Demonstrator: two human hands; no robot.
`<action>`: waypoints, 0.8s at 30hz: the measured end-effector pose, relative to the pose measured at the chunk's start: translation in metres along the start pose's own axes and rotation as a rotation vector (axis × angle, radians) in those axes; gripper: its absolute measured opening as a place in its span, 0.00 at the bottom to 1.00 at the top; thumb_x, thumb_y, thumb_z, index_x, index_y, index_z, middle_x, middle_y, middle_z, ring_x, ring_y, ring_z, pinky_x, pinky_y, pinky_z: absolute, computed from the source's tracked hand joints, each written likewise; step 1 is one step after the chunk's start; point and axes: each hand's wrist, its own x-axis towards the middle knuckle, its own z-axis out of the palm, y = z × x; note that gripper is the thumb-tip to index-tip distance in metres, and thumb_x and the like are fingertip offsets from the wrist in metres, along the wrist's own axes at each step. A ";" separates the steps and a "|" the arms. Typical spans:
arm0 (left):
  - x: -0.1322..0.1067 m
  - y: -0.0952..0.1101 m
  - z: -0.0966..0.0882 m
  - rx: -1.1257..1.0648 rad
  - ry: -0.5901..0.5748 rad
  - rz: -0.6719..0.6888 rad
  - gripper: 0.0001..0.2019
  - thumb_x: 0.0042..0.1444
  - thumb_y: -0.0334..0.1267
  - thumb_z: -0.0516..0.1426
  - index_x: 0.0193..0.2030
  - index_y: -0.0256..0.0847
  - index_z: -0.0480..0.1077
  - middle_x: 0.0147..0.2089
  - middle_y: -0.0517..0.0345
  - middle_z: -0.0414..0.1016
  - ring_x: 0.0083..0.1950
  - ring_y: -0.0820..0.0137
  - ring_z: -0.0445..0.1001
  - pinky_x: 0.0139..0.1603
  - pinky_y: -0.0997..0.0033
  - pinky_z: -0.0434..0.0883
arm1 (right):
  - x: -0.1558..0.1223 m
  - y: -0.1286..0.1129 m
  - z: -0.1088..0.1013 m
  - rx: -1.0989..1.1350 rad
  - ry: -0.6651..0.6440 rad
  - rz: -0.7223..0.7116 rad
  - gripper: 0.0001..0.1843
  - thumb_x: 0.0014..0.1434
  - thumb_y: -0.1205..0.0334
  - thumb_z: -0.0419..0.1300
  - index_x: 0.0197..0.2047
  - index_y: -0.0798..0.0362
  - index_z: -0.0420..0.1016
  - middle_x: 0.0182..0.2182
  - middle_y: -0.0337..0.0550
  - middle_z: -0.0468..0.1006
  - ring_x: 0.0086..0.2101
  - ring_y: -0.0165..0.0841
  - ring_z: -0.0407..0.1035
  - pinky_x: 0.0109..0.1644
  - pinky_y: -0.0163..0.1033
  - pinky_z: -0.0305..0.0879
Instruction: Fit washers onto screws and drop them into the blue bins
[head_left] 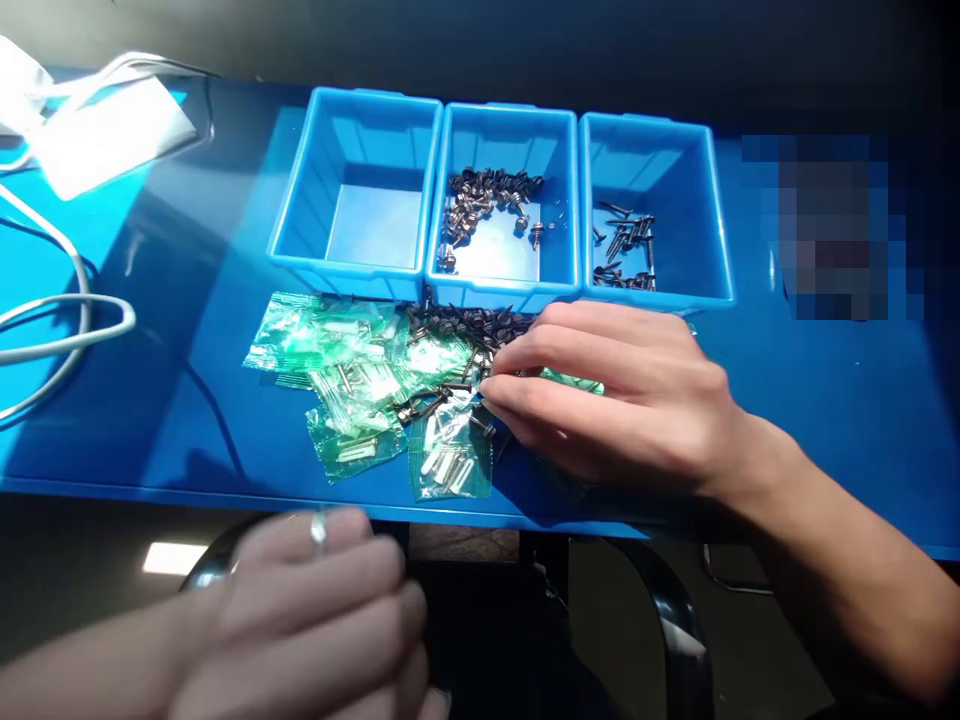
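My right hand [622, 390] reaches into a pile of dark screws [465, 325], its fingers drawn together in a pinch at the pile's near side. Whatever lies between those fingertips is too small to make out. Just left of them, clear green-tinted packets [360, 380] of white plugs and screws overlap one another. Another small packet [452, 455] lies nearer the table's front edge. Down in front of the table, my left hand [322, 620] is curled closed and slightly blurred, with a ring on one finger; its fingertips are hidden, so any content cannot be seen.
Three blue bins stand in a row behind the pile. The left bin [375, 225] shows a bare floor, the middle bin [502, 290] holds hex-head screws, and the right bin [660, 290] holds dark pointed screws. White cables [82, 300] lie at left; a chair arm [675, 620] is below.
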 end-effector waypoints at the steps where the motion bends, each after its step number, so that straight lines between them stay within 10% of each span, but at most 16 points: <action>1: -0.030 -0.009 0.017 -0.055 -0.001 -0.063 0.24 0.68 0.61 0.65 0.41 0.39 0.85 0.45 0.47 0.88 0.51 0.59 0.91 0.52 0.62 0.88 | 0.000 0.000 0.000 -0.010 -0.010 0.000 0.07 0.79 0.66 0.66 0.43 0.53 0.81 0.41 0.44 0.85 0.40 0.31 0.72 0.41 0.42 0.74; 4: -0.081 -0.036 0.066 -0.088 -0.030 -0.109 0.19 0.70 0.58 0.67 0.44 0.42 0.85 0.43 0.50 0.86 0.47 0.62 0.88 0.52 0.64 0.88 | 0.000 -0.001 0.000 -0.017 -0.019 -0.010 0.09 0.79 0.65 0.66 0.42 0.55 0.82 0.40 0.43 0.84 0.39 0.31 0.73 0.40 0.42 0.72; 8: -0.088 -0.062 0.102 -0.107 -0.094 -0.265 0.21 0.74 0.56 0.67 0.57 0.38 0.80 0.54 0.51 0.84 0.55 0.63 0.85 0.61 0.56 0.88 | 0.000 -0.002 0.000 -0.009 -0.021 0.006 0.06 0.76 0.67 0.69 0.43 0.58 0.83 0.40 0.44 0.83 0.40 0.31 0.75 0.41 0.42 0.75; 24: -0.100 -0.114 0.119 -0.281 -0.199 -0.776 0.25 0.74 0.55 0.67 0.67 0.40 0.76 0.66 0.47 0.80 0.64 0.57 0.82 0.67 0.49 0.87 | -0.005 0.005 0.002 0.008 0.017 0.021 0.04 0.77 0.68 0.68 0.50 0.53 0.77 0.43 0.40 0.83 0.40 0.31 0.75 0.41 0.42 0.78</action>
